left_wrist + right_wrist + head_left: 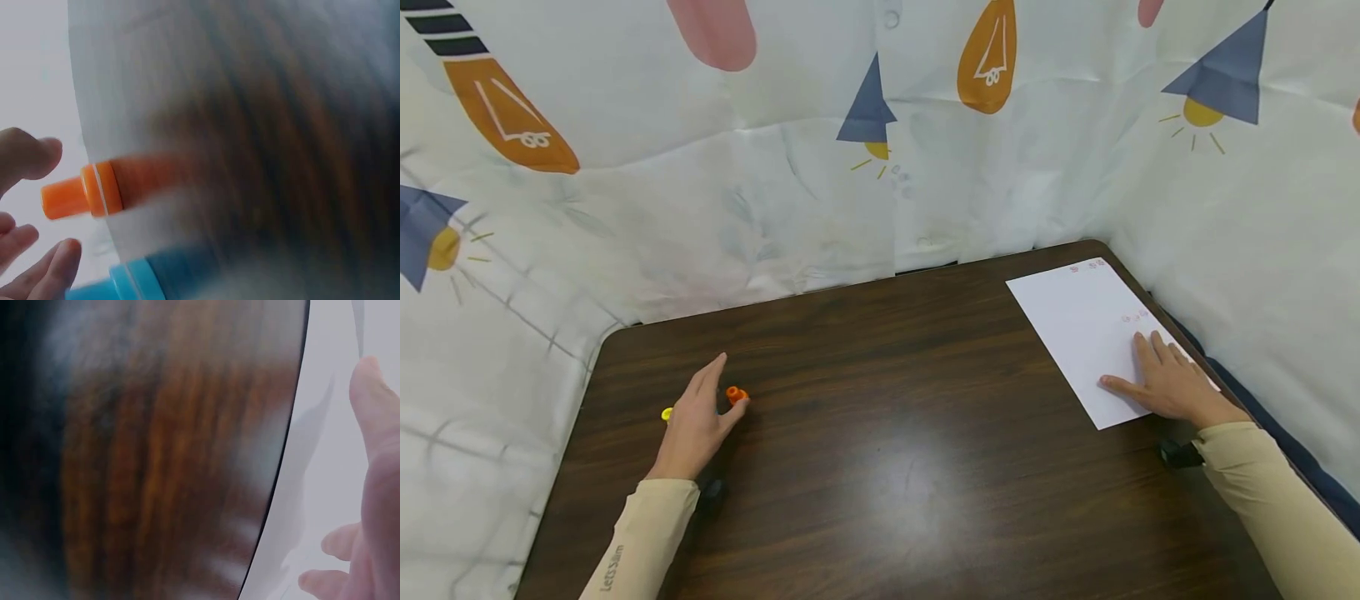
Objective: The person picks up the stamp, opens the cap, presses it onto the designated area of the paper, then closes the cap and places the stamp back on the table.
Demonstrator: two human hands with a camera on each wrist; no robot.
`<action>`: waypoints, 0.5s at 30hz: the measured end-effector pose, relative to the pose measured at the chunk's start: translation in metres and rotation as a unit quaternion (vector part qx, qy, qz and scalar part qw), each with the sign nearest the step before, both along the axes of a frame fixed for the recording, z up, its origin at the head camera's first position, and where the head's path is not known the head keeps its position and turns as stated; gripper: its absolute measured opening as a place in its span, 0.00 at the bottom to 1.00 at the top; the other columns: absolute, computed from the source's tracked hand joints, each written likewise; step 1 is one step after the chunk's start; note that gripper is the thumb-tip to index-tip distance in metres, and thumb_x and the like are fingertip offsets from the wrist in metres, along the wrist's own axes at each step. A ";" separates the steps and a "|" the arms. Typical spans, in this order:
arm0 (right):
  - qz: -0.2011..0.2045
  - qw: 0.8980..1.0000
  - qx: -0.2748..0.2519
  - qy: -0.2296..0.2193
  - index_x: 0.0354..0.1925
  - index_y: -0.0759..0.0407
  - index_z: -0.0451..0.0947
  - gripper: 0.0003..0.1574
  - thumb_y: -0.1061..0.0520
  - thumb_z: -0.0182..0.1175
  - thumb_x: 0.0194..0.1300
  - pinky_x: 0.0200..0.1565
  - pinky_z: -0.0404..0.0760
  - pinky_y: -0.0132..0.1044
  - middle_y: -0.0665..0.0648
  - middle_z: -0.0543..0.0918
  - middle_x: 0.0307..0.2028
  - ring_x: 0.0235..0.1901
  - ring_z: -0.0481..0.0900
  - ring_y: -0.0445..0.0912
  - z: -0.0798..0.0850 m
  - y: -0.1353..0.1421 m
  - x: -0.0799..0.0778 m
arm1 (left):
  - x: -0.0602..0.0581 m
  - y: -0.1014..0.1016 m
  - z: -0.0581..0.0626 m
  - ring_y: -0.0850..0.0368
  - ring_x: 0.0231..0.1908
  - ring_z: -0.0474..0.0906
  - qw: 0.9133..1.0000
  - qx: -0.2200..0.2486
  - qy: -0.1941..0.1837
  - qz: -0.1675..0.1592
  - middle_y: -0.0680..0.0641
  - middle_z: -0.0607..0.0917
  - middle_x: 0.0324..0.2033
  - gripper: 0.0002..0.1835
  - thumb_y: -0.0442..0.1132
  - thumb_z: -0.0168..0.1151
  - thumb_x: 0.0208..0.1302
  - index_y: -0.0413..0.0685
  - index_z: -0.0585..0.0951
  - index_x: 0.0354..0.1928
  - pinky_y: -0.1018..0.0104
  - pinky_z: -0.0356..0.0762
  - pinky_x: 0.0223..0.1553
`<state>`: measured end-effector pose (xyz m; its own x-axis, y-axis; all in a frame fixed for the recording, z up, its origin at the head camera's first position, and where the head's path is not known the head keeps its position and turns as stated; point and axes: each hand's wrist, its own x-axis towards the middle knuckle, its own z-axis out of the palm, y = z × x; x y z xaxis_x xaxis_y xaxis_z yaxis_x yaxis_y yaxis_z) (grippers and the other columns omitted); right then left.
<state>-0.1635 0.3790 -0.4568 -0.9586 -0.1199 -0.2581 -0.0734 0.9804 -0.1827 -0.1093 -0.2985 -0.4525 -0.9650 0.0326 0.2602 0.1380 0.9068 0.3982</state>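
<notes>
My left hand (691, 425) is at the left of the table, thumb and fingers spread apart. Between thumb and fingertips in the left wrist view stands a small orange plastic stamp (65, 199), with a narrow knob and a wider ringed base. A similar blue stamp (137, 279) is beside it, close to the fingers. A yellow piece (667, 413) shows past the back of this hand, mostly hidden. On the right, my right hand (1176, 387) rests with fingers extended on a white sheet of paper (1075, 333). Small red round marks (1135, 317) show on the sheet.
The dark wood-grain table (887, 400) stretches between the hands. White curtains (700, 225) printed with lamps and bulbs hang along its far and side edges. The paper lies along the table's right edge.
</notes>
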 end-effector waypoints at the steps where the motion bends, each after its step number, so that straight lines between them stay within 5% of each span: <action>1: 0.001 1.000 -0.002 -0.003 0.75 0.85 0.43 0.74 0.23 0.54 0.68 0.69 0.51 0.83 0.92 0.46 0.72 0.69 0.49 0.88 0.000 0.000 0.000 | 0.000 0.001 0.000 0.26 0.61 0.75 1.000 0.002 -0.011 0.005 0.27 0.71 0.70 0.46 0.36 0.75 0.62 0.37 0.61 0.77 0.29 0.75 0.61; 6: 0.008 1.000 -0.010 -0.008 0.74 0.86 0.44 0.72 0.25 0.55 0.69 0.69 0.52 0.82 0.92 0.46 0.72 0.68 0.48 0.90 0.000 0.000 0.000 | -0.001 0.008 0.003 0.26 0.62 0.76 0.999 0.004 -0.045 0.018 0.27 0.72 0.70 0.42 0.37 0.72 0.64 0.36 0.63 0.77 0.29 0.73 0.63; 15: 0.014 0.999 -0.035 -0.021 0.74 0.87 0.41 0.74 0.26 0.57 0.69 0.73 0.46 0.79 0.92 0.43 0.73 0.71 0.44 0.88 -0.003 0.001 -0.004 | -0.003 0.014 0.001 0.27 0.58 0.80 0.999 -0.010 -0.040 0.022 0.27 0.79 0.64 0.36 0.33 0.71 0.65 0.35 0.69 0.73 0.32 0.77 0.60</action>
